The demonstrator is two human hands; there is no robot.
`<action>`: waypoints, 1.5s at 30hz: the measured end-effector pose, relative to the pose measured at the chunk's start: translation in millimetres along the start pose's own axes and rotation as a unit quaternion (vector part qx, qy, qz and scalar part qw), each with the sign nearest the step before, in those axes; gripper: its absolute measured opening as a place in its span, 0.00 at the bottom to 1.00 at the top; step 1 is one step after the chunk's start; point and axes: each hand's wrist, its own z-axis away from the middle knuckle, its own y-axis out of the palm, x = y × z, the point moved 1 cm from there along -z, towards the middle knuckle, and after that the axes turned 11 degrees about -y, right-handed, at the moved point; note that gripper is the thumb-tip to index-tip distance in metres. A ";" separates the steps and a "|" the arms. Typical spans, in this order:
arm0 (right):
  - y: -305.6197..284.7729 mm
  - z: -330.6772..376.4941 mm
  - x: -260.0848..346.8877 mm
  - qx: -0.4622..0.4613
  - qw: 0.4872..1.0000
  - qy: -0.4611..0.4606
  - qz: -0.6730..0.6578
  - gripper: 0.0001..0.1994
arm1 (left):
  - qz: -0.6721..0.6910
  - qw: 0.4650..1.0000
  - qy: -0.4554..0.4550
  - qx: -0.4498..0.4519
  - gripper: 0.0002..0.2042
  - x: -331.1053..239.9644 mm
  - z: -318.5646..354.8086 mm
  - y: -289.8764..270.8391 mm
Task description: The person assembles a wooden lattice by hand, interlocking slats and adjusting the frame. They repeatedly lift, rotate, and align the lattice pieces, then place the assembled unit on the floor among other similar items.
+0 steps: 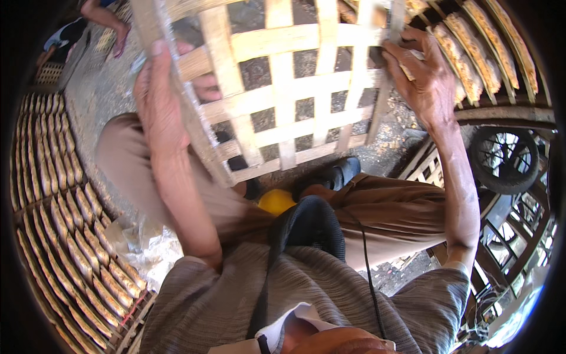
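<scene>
A woven bamboo lattice panel with a wooden frame (277,40) is held up before me, tilted, over my knees. My left hand (162,97) grips its left side bar, the thumb on the near face and the fingers reaching through the gaps behind. At the upper right, my right hand (421,74) has its fingers bent at the panel's right edge. What those fingertips pinch, if anything besides the frame, is too small to make out. Through the lattice gaps the ground shows.
Racks of long, pale brown slabs (65,236) stand along the left, with more slabs (483,53) at the upper right. A clear plastic bag (150,248) lies by my left thigh. A yellow object (276,202) sits between my legs. A wheel (504,159) stands at right. Another person's leg (109,23) shows far left.
</scene>
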 end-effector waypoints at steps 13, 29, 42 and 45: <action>14.4 -1.5 6.5 0.118 0.976 -0.028 0.181 0.08 | 0.037 0.995 -0.012 0.086 0.24 18.2 -10.4 0.9; 18.0 -27.9 156.9 0.087 0.855 0.073 -0.507 0.09 | 0.161 0.986 0.034 0.017 0.25 13.2 -4.2 27.5; 29.3 -51.5 174.2 0.172 0.751 0.148 -0.620 0.07 | 0.196 0.980 0.032 0.024 0.22 8.5 10.1 24.9; 31.0 -46.7 178.3 0.145 0.767 0.153 -0.606 0.06 | 0.194 0.980 0.036 0.025 0.23 7.7 9.1 23.7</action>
